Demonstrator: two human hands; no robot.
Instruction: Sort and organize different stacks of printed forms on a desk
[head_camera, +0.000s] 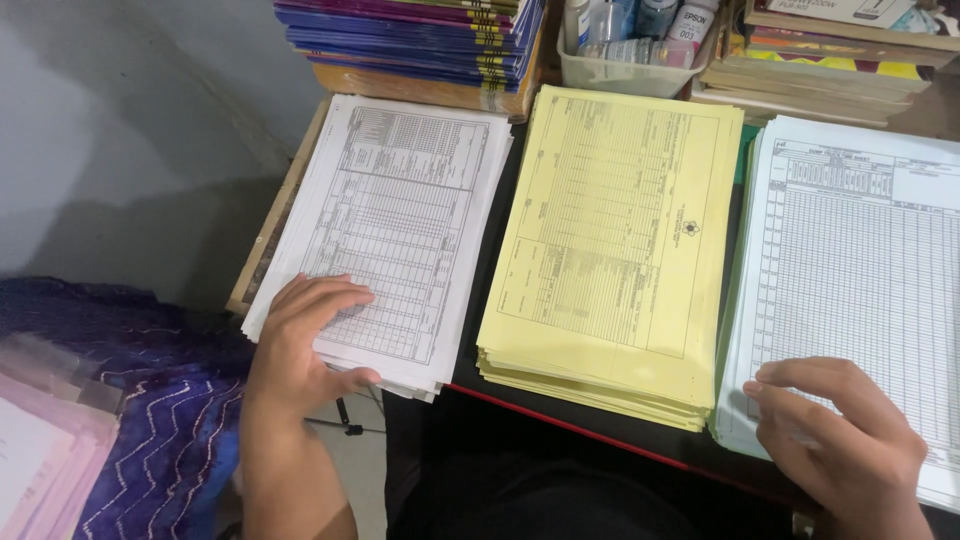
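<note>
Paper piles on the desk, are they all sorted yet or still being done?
Looks done: three squared piles, white stack, yellow stack, right white stack. In hand: the left hand presses the white stack's near corner, and the right hand fingers the right stack's corner. Left: probably pulling sheets; nothing is lifted, and pink sheets wait at the far left.

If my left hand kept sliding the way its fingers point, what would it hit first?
The left hand points up and right across the white form stack. Going on, it would likely first meet the yellow form stack, though the exact line is uncertain.
</note>
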